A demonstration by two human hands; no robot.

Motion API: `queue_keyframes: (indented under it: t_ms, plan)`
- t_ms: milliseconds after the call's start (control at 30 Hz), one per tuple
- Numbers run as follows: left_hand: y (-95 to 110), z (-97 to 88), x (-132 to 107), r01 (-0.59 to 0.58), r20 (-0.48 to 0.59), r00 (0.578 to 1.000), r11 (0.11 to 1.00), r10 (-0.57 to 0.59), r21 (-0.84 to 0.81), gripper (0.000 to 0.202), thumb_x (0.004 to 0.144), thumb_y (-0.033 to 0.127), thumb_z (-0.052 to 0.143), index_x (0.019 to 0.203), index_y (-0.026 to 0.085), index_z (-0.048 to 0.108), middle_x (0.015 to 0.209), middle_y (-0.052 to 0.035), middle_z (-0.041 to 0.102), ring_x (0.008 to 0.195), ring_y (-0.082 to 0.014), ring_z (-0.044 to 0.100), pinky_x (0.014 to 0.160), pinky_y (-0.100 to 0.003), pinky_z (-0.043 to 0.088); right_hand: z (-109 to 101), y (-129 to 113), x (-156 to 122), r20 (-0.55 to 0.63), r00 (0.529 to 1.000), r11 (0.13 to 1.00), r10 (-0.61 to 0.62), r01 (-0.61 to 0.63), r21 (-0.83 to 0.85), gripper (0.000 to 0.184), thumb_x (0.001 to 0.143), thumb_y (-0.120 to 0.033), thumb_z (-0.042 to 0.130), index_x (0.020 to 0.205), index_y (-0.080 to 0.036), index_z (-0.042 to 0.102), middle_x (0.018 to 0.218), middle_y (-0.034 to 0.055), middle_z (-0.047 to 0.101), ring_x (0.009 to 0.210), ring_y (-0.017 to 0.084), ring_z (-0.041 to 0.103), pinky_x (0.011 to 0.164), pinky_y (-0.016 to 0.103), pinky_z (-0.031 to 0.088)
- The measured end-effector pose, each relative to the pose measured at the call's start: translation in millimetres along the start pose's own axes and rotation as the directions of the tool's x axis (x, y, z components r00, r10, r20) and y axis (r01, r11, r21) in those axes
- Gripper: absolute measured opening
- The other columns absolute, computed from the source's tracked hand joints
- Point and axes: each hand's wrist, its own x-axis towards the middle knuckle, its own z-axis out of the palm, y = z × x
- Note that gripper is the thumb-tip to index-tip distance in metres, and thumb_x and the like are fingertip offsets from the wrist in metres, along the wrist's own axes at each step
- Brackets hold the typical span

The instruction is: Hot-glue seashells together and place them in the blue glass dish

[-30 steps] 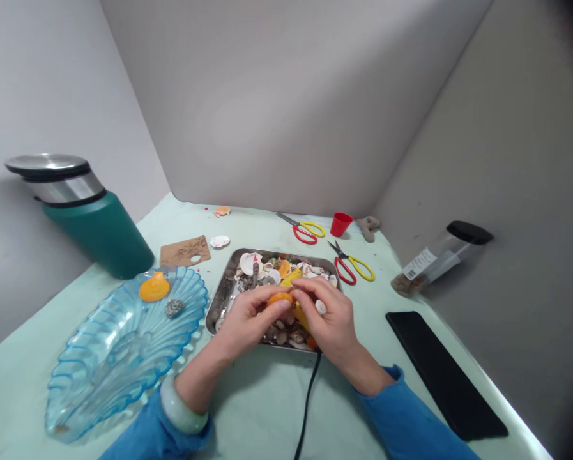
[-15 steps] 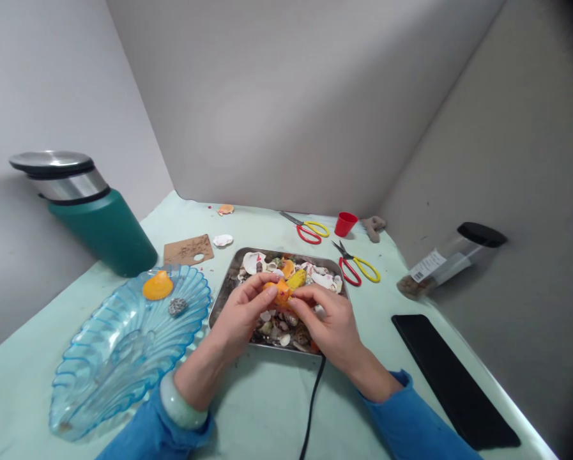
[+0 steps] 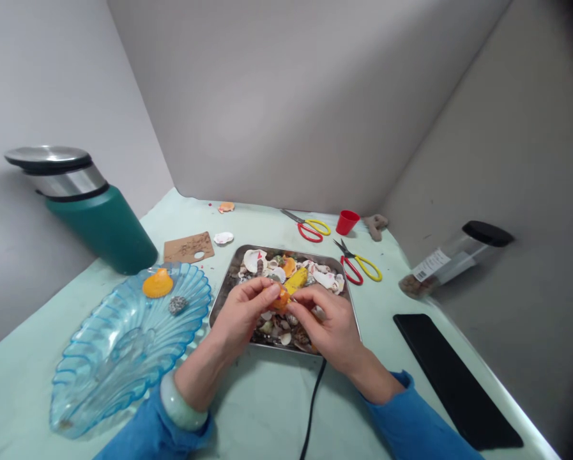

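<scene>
Above a metal tray [image 3: 226,305] of mixed seashells, my left hand [image 3: 244,311] and my right hand [image 3: 331,324] pinch a small orange shell [image 3: 281,300] between thumbs and fingertips. My left thumb presses on its upper left; the right fingertips hold its right edge. Reddish bits show on the orange surface, too small to make out. Just behind it, a yellow banana-shaped piece [image 3: 296,279] lies on the shells. A white shell with a red mark [image 3: 254,260] rests in the tray's back left. Part of the tray's contents is hidden under my hands.
At left are a blue shell-shaped dish [image 3: 108,345] holding an orange scallop shell [image 3: 158,283] and a speckled stone [image 3: 177,305], and a green bottle [image 3: 104,223]. Scissors [image 3: 358,260], a red cup [image 3: 347,222], a clear jar [image 3: 451,259] and a black pad [image 3: 453,377] stand right. A black cable [image 3: 313,406] runs frontward.
The orange shell has been tilted between my fingers, and more of the yellow piece behind it shows. Both hands stay in nearly the same place. The view has shifted slightly.
</scene>
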Motion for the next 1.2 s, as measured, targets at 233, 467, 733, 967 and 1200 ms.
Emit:
queue_keyframes:
  t_ms: [233,467,733,967,1200]
  plan:
    - [-6.7,-2.9,3.2,-0.044,0.001,0.999,0.993,0.044,0.112,0.035,0.070,0.044,0.082,0.075,0.013,0.067,0.069,-0.0004,0.063,0.064,-0.0100,0.056,0.065,-0.022,0.045,0.5,-0.2,-0.8,0.011,0.998,0.998,0.054,-0.054,0.010,0.013,0.091,-0.018,0.061,0.078,-0.019,0.062,0.068,-0.0005,0.065,0.062,0.013,0.059,0.061,0.026,0.045]
    - [-5.4,1.3,-1.9,-0.269,0.045,0.961,0.893,0.272,0.360,0.033,0.083,0.036,0.073,0.112,0.020,0.069,0.106,-0.0072,0.070,0.092,-0.0176,0.064,0.078,-0.027,0.051,-3.3,3.4,1.0,0.031,0.966,0.961,0.258,-0.260,0.095,0.018,0.090,-0.025,0.061,0.073,-0.019,0.063,0.067,-0.0010,0.065,0.061,0.013,0.058,0.060,0.024,0.045]
    - [-9.1,-1.3,0.5,-0.606,0.256,0.781,0.594,0.570,0.528,0.012,0.084,0.022,0.071,0.095,0.022,0.076,0.103,-0.0088,0.068,0.103,-0.0210,0.064,0.093,-0.034,0.051,-4.9,4.0,1.9,0.047,0.966,0.961,0.255,-0.259,0.100,0.020,0.090,-0.027,0.061,0.073,-0.019,0.063,0.066,-0.0011,0.063,0.061,0.013,0.057,0.061,0.025,0.044]
    - [-8.2,-1.8,-0.1,-0.618,0.256,0.761,0.546,0.596,0.566,0.007,0.084,0.019,0.070,0.088,0.021,0.076,0.099,-0.0081,0.069,0.097,-0.0194,0.066,0.089,-0.033,0.054,-4.4,3.6,0.9,0.019,0.974,0.971,0.225,-0.225,0.078,0.021,0.090,-0.026,0.062,0.071,-0.019,0.062,0.064,-0.0018,0.062,0.059,0.012,0.056,0.059,0.025,0.043]
    - [-10.7,1.1,-2.6,-0.635,0.253,0.702,0.425,0.666,0.645,0.013,0.086,0.013,0.066,0.088,0.021,0.077,0.097,-0.0071,0.069,0.094,-0.0181,0.067,0.084,-0.032,0.055,-1.2,3.2,-0.8,-0.028,0.980,0.980,0.198,-0.198,0.008,0.020,0.090,-0.023,0.062,0.070,-0.019,0.061,0.063,-0.0023,0.061,0.057,0.012,0.054,0.058,0.024,0.041]
